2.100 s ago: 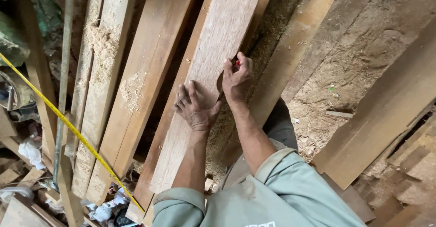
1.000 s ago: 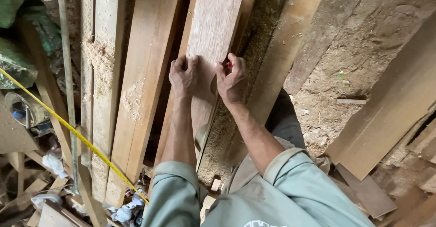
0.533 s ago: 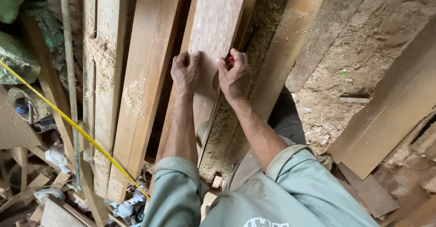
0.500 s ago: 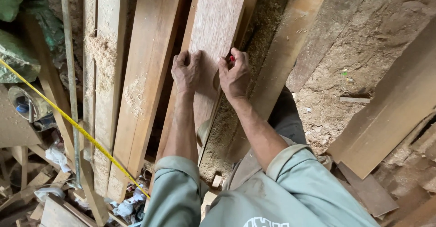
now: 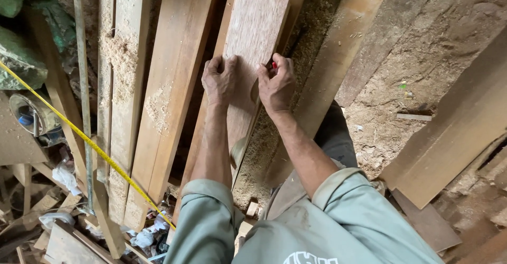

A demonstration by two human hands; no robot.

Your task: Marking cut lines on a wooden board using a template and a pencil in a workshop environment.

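The left hand (image 5: pixel 221 79) lies flat on a pale wooden board (image 5: pixel 253 42), palm down and fingers spread over its left edge — it presses rather than closes on anything. Just to its right, the right hand (image 5: pixel 277 83) rests on the same board with its grip pinched tight around a small red-tipped marker or pencil (image 5: pixel 274 64), of which only the tip shows between thumb and fingers.

The board runs lengthways away from both hands, its near end passing under the forearms. It looks like sawn timber: stiff, rough-grained and dry, so unlikely to slip under a palm, though splinters at the edges seem possible. Being long and thin, it would probably handle best taken by both long edges near the middle — held at one end it would likely lever down.

Left of the left hand lie darker, broader planks (image 5: pixel 174 84) dusted with sawdust (image 5: pixel 119 58), and a yellow tape measure (image 5: pixel 84 137) stretches diagonally across them. Right of the right hand another plank (image 5: pixel 338 63) slants away, and beyond it there is bare, sawdust-strewn floor (image 5: pixel 422 58).
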